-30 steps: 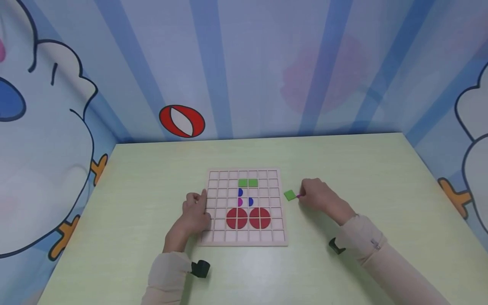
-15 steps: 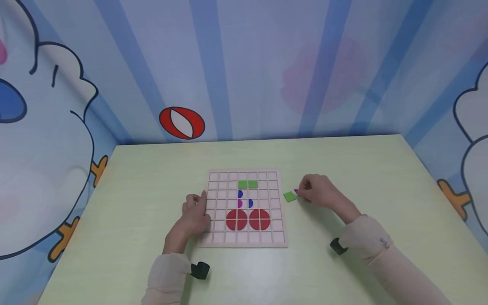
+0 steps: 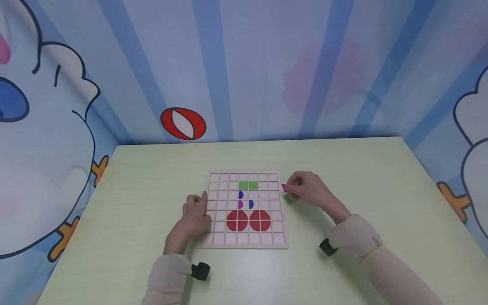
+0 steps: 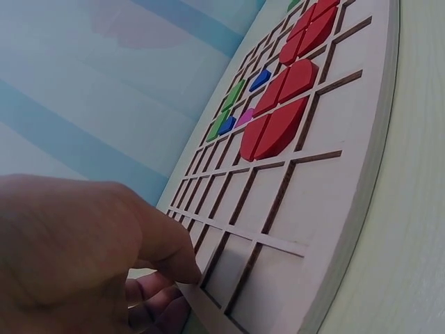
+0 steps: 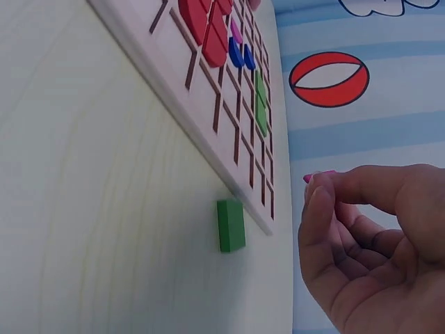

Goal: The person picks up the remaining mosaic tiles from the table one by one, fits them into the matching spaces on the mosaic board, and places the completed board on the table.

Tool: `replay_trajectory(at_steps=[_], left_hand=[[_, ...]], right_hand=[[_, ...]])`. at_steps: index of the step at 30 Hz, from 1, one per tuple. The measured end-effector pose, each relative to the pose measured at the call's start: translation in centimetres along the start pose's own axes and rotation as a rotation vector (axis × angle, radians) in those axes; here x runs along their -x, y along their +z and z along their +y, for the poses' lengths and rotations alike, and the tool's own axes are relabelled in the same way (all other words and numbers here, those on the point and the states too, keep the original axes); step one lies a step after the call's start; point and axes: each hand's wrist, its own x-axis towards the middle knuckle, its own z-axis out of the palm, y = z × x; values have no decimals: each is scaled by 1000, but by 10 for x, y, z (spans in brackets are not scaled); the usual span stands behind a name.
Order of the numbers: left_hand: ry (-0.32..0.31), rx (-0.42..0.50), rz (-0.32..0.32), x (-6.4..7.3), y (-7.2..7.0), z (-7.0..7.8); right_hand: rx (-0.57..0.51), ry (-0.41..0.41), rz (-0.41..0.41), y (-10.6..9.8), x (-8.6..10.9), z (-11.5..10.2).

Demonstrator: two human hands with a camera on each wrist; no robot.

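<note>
A pale wooden grid board lies on the table. My left hand grips its left edge, with a digit on the rim in the left wrist view. Two green squares, two blue half-circles and one magenta half-circle sit in the grid's cells. Nearer me, red quarter-circles form two full circles. My right hand pinches a small magenta piece between thumb and forefinger, just off the board's right edge. Fingers hide most of that piece. Below it lies a loose green square, partly covered in the head view.
The pale table reaches back to a blue striped wall with cartoon drawings. Dark wrist-worn devices sit at both cuffs.
My right hand has lifted the magenta piece and moved left with it, over the loose green square toward the board. The left hand stays in place.
</note>
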Motion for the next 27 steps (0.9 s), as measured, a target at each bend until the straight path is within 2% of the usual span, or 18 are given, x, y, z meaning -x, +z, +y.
replay_trajectory(at_steps=[9,18,27], left_hand=[[-2,5,-3,0,1,1],[6,10,-12,2,-1,2],[-4,8,-14,1,-2,1]], right_hand=[[-104,47,18,16,-7,-12],[-107,81,6,30,-14,-20],[-139,96,-58,43,-23,-27]])
